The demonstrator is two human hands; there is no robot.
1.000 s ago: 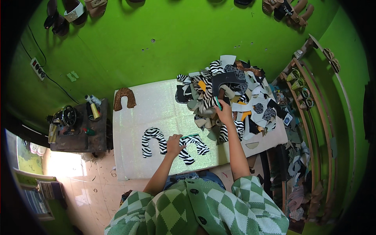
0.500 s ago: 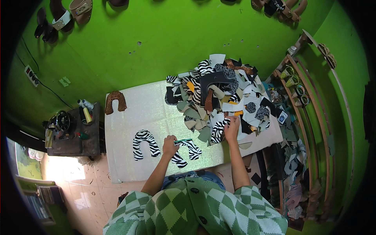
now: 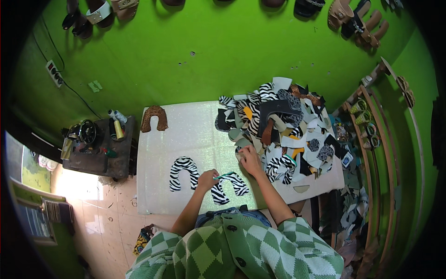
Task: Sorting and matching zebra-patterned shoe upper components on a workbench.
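Observation:
A zebra-print piece (image 3: 238, 183), bent in an arch with a green strip at its top, lies on the table near me. My left hand (image 3: 207, 179) has its fingers closed on the left end of that strip. Left of it rests another arch-shaped zebra-print piece (image 3: 184, 166), flat and untouched. At the left edge of the scrap pile (image 3: 283, 122), my right hand (image 3: 251, 161) is closed, fingertips down on a small scrap that they mostly hide. Beside the right forearm, a curled zebra-print piece (image 3: 281, 169) with a teal edge sits on the pile's near side.
A leopard-print arch (image 3: 154, 118) lies at the white table's (image 3: 153, 186) far left corner. To the left stands a dark sewing machine table (image 3: 100, 160) with thread spools (image 3: 119, 129). Wooden racks (image 3: 378, 162) with sandals line the right side; more sandals hang on the green wall.
My right hand has left the zebra-print piece on the pile and moved left to the pile's edge. My left hand stays at the near zebra-print piece. The whole view has shifted.

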